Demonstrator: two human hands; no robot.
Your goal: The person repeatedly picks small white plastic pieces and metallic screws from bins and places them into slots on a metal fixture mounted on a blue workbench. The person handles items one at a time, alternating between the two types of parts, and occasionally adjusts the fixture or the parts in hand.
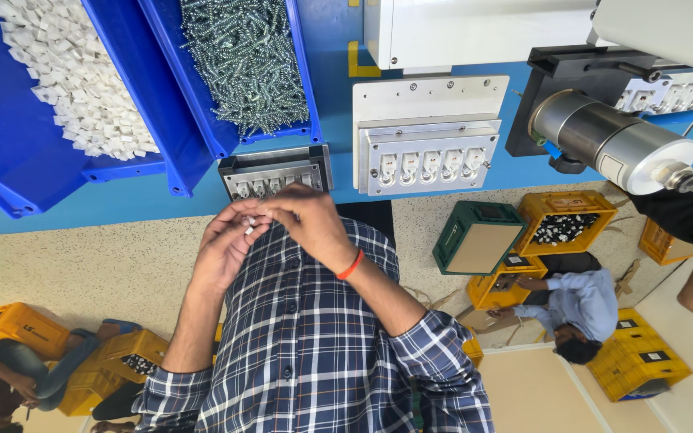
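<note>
Checked cloth of the person's own shirt (314, 353) fills the nearest ground, both forearms rising out of its rolled sleeves. Just above it the two hands meet. The left hand (222, 250) is curled, its fingertips drawn together on a small white piece (249, 227). The right hand (308, 222), an orange band (350, 265) at its wrist, closes in from the other side, so that both hands pinch the same piece between them. The piece is held in the air before the chest, just short of the edge of the blue table (122, 204).

At that edge, right behind the hands, sits a small grey metal fixture (274, 171) with a row of white parts set in it. Beside it lies a larger pale fixture plate (427, 156) carrying five white parts in a line. Farther back stand two blue bins, one (10, 136) heaped with white plastic bits and one (202, 104) full of silver screws. To the right a shiny metal cylinder (611, 143) juts from a black bracket.

Around the shirt the speckled floor shows – yellow crates (563, 212), a green crate (475, 236), and other people sitting among them.
</note>
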